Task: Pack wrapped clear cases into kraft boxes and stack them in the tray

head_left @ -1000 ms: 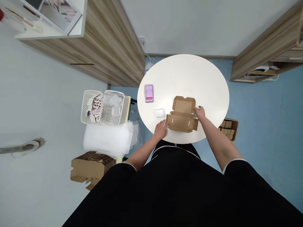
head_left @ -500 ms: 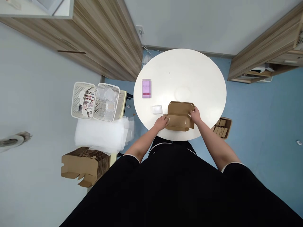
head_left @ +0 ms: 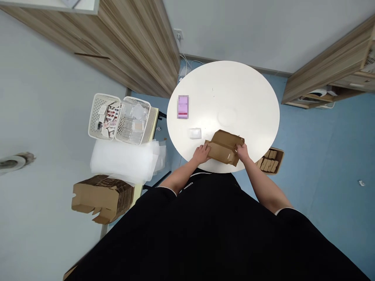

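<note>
A brown cardboard box [head_left: 225,147], partly folded, sits at the near edge of the round white table [head_left: 234,97]. My left hand [head_left: 201,153] grips its left end with curled fingers. My right hand [head_left: 241,152] grips its right end. The box is tilted a little, right end nearer to me. A small white packet [head_left: 195,133] lies just left of the box. Farther back on the left lies a pink card [head_left: 183,106].
Two white baskets [head_left: 120,120] with small items stand on a stool at my left, over clear plastic sheets [head_left: 125,160]. A stack of flat cardboard boxes [head_left: 101,197] lies lower left. A carton of folded boxes [head_left: 270,160] stands on the blue floor at right. Wooden cabinets flank the table.
The box went from lying open with its flaps spread to folded together. Both hands moved in onto its ends and drew it nearer to me, turning it slightly.
</note>
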Demonstrator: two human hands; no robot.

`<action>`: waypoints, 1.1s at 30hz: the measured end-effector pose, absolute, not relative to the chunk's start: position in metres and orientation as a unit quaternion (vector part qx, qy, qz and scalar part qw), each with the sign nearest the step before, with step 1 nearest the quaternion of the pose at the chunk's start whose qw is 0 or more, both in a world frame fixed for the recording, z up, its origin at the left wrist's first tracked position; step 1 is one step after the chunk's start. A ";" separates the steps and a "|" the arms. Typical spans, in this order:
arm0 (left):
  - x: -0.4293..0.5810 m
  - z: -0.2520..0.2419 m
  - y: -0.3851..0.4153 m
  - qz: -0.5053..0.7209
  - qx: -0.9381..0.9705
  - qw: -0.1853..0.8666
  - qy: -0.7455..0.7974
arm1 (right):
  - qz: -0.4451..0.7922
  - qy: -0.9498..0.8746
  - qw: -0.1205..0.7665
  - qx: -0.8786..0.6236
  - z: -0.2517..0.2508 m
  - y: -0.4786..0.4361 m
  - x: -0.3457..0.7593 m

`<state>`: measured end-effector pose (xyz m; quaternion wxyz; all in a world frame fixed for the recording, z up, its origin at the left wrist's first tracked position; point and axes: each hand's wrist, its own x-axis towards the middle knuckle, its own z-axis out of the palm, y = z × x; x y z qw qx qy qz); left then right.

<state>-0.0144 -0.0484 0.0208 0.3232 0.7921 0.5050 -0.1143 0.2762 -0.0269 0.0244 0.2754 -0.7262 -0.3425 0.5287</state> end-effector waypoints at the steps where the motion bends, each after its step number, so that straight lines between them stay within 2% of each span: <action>1: -0.014 0.019 -0.046 -0.106 0.792 0.324 0.507 | 0.537 -0.324 0.291 -0.722 0.023 -0.028 0.277; 7: -0.015 0.008 -0.044 -0.032 0.741 0.365 0.563 | 0.527 -0.328 0.299 -0.725 0.013 -0.029 0.279; 12: -0.004 -0.002 -0.050 -0.025 0.670 0.399 0.626 | 0.503 -0.336 0.262 -0.752 0.005 -0.028 0.282; 24: -0.004 -0.012 -0.052 0.012 0.719 0.378 0.584 | 0.506 -0.303 0.229 -0.774 -0.002 -0.014 0.286; 28: -0.002 -0.007 -0.051 -0.006 0.748 0.366 0.554 | 0.504 -0.289 0.222 -0.783 -0.001 -0.010 0.286; 33: 0.000 0.006 -0.044 -0.084 0.786 0.352 0.501 | 0.503 -0.289 0.221 -0.784 -0.001 -0.007 0.286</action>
